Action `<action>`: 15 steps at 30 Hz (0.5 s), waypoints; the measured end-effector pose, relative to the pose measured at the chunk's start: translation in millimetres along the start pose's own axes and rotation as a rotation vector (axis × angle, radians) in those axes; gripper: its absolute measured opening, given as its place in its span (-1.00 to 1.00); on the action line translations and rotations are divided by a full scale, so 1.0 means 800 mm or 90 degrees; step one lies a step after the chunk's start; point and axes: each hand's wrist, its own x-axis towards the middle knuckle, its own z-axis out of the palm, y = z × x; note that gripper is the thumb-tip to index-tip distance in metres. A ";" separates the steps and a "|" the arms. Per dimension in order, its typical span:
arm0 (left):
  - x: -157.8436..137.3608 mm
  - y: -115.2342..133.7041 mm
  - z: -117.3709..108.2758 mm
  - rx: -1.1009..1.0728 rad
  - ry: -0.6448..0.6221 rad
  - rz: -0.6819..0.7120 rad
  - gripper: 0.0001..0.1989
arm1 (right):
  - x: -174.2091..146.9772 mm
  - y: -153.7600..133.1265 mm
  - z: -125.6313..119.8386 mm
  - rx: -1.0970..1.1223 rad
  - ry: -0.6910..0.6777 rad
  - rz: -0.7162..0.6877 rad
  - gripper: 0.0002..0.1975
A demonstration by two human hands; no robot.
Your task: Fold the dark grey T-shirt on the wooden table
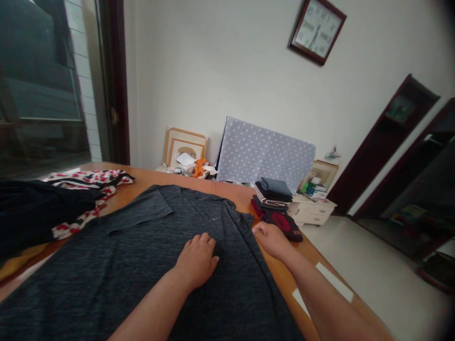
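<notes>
A dark grey heathered T-shirt (142, 265) lies spread on the wooden table, its collar toward the far side. Its left-side sleeve lies folded over the front, and the right-side sleeve is bunched. My left hand (199, 260) rests palm down on the middle of the shirt, fingers extended and slightly bent. At the shirt's right edge, just below the bunched sleeve, my right hand (270, 237) is closed with its fingertips pinching the cloth; the pinched bit itself is mostly hidden.
Folded clothes (273, 194) are stacked at the far right, a dark printed garment (282, 225) in front. Black clothing (46, 208) and a red-white patterned garment (88, 177) lie left. White strips (334, 282) lie on the table (277, 270). A dotted cloth (266, 149) hangs behind.
</notes>
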 end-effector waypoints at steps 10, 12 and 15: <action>0.000 0.001 0.003 -0.023 0.019 -0.010 -0.63 | 0.159 -0.005 0.052 -0.146 0.019 0.106 -0.53; 0.000 0.001 0.001 -0.029 0.015 -0.017 -0.64 | 0.169 -0.003 0.063 -0.153 -0.006 0.119 -0.47; 0.000 0.003 0.000 -0.032 0.012 -0.022 -0.64 | 0.178 -0.001 0.073 -0.152 -0.041 0.130 -0.52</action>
